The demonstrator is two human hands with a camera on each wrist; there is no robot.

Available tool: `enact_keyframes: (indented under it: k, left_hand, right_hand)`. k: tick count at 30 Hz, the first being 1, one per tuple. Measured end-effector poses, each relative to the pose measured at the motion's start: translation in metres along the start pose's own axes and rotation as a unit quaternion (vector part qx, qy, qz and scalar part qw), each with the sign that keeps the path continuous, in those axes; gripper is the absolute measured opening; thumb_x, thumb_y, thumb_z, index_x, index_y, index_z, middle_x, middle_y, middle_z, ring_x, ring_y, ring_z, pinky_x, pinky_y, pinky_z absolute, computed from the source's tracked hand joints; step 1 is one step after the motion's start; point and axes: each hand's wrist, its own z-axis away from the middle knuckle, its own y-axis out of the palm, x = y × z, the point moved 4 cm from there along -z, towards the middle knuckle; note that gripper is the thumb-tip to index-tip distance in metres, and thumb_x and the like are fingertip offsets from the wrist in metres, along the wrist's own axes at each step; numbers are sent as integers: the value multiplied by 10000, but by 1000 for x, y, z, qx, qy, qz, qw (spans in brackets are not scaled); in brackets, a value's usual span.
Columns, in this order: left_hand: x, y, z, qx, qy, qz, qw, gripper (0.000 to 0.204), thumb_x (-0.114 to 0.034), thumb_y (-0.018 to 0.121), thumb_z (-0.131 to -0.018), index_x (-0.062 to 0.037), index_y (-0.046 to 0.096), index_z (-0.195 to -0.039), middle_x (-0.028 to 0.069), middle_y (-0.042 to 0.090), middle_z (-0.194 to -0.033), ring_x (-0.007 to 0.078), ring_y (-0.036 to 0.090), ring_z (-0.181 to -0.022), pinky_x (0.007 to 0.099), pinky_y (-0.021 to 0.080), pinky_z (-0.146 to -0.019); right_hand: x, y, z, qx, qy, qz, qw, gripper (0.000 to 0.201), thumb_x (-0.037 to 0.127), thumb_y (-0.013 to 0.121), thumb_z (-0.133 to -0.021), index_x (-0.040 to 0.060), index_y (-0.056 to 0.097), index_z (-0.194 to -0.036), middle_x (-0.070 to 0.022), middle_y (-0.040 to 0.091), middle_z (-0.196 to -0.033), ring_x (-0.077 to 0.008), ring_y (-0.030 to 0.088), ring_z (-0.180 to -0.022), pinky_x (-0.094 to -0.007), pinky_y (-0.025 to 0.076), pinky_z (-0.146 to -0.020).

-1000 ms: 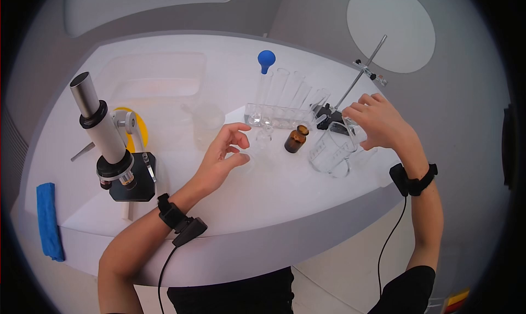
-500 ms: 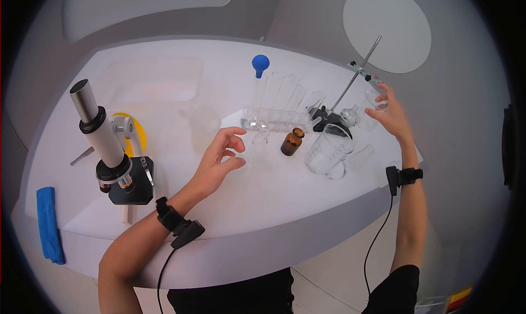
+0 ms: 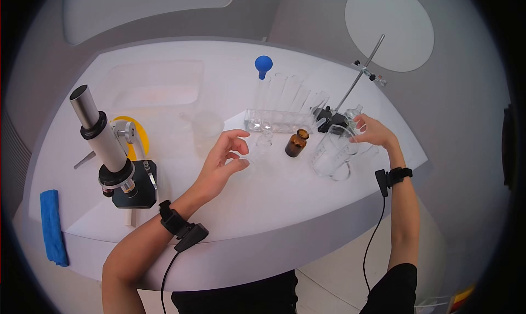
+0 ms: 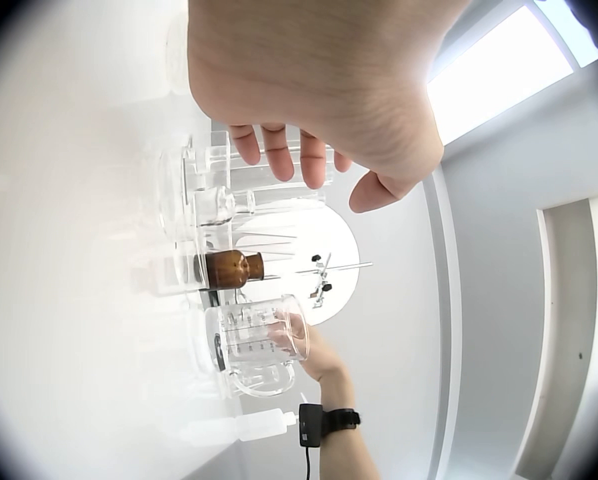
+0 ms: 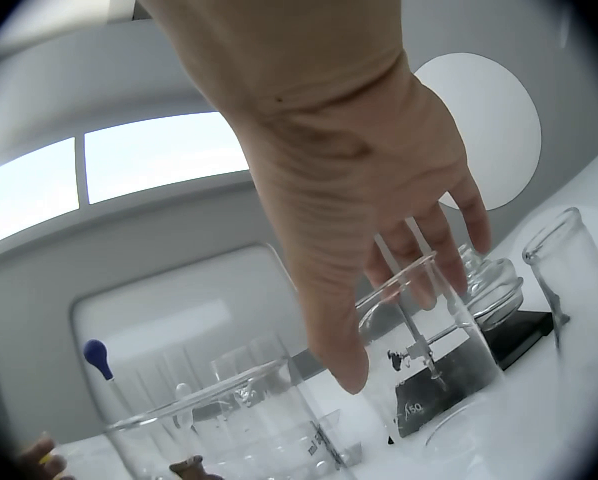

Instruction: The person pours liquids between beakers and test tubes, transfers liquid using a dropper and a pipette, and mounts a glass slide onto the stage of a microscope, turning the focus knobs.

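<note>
In the head view my left hand (image 3: pixel 219 163) is held over the table, fingers loosely bent and holding nothing, left of a small clear glass bottle (image 3: pixel 264 141) and a brown bottle (image 3: pixel 296 143). My right hand (image 3: pixel 375 133) is behind and right of a large measuring beaker (image 3: pixel 327 155). In the right wrist view, the thumb and fingers of my right hand (image 5: pixel 379 200) curve round a small clear beaker (image 5: pixel 379 340), with the fingers partly seen through its glass. A clear flask (image 5: pixel 571 265) stands to its right.
A microscope (image 3: pixel 118 155) and blue cloth (image 3: pixel 53 226) are at the left. A clear tray (image 3: pixel 156 97) lies at the back. Behind the brown bottle stands a tube rack (image 3: pixel 282 122) with a blue bulb (image 3: pixel 263 64); a metal stand (image 3: pixel 359 73) is to its right.
My right hand reached out toward the metal stand with a clear glass vessel, then came back nearer the large beaker. The left hand has stayed nearly in place.
</note>
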Motion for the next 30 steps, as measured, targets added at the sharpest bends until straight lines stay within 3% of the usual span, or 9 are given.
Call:
enact_keyframes:
  k: [12,14,16,17,21,23,24,26,30]
  left_hand:
    - [0,0,0,-4,1,-12,1000,461,-98,554,-818,-102,464,-1270,8,491,-1008,98,467,-967,273,375,-888]
    - [-1,0,0,-5,0,-18,1000,460,-101,548,-818,-101,463,-1270,8,491,-1008,99,467,-967,273,375,-889]
    - [-2,1,0,-8,-7,-3,1000,460,-104,531,-814,-98,466,-1269,6,493,-1002,100,466,-968,274,373,-888]
    - [-2,1,0,-7,-10,-1,1000,460,-104,531,-814,-98,466,-1269,6,493,-1002,100,466,-968,274,373,-888]
    - [0,2,-2,-10,-17,16,1000,461,-97,518,-807,-93,472,-1266,5,497,-995,102,465,-968,273,365,-880]
    - [-1,1,-1,-13,-18,19,1000,461,-96,517,-807,-93,474,-1266,5,499,-993,102,466,-967,273,362,-878]
    - [-2,1,-1,-15,-18,20,1000,461,-96,517,-807,-93,474,-1266,6,500,-991,103,466,-966,273,360,-880]
    - [-3,1,-1,-18,-20,24,999,461,-97,517,-807,-93,474,-1265,7,501,-990,103,467,-964,273,358,-883]
    - [-2,1,-1,-13,-17,23,1000,458,-98,518,-811,-92,472,-1266,7,506,-989,100,467,-959,273,359,-887]
  right_hand:
    - [-17,12,-1,24,-55,57,997,914,487,839,-631,29,481,-1336,-158,613,-1149,-295,579,-1071,-375,452,-939]
    - [0,-2,13,6,-77,37,996,924,511,826,-656,39,470,-1367,-159,613,-1168,-297,571,-1092,-386,448,-949]
    - [17,-23,27,-56,-12,-1,998,817,428,785,-761,93,434,-1418,-134,597,-1208,-271,540,-1138,-391,424,-979]
    - [22,-28,30,-84,-42,-19,995,872,584,749,-746,72,466,-1393,-153,608,-1195,-298,545,-1132,-432,435,-963]
    - [63,-18,49,-41,-85,-67,993,846,581,732,-765,75,472,-1391,-161,601,-1207,-301,547,-1132,-414,436,-968]
    - [80,0,57,33,-129,25,991,880,598,723,-762,48,460,-1396,-188,591,-1228,-324,555,-1141,-401,435,-980]
    - [83,8,59,34,-130,24,991,880,598,723,-762,48,460,-1396,-188,591,-1228,-324,555,-1141,-401,435,-980]
    - [88,17,59,-19,-145,184,972,941,601,734,-736,12,434,-1406,-217,564,-1265,-356,561,-1152,-400,447,-975]
    - [92,19,58,3,-77,144,987,1027,624,755,-680,-16,418,-1409,-233,527,-1300,-376,560,-1163,-410,463,-961]
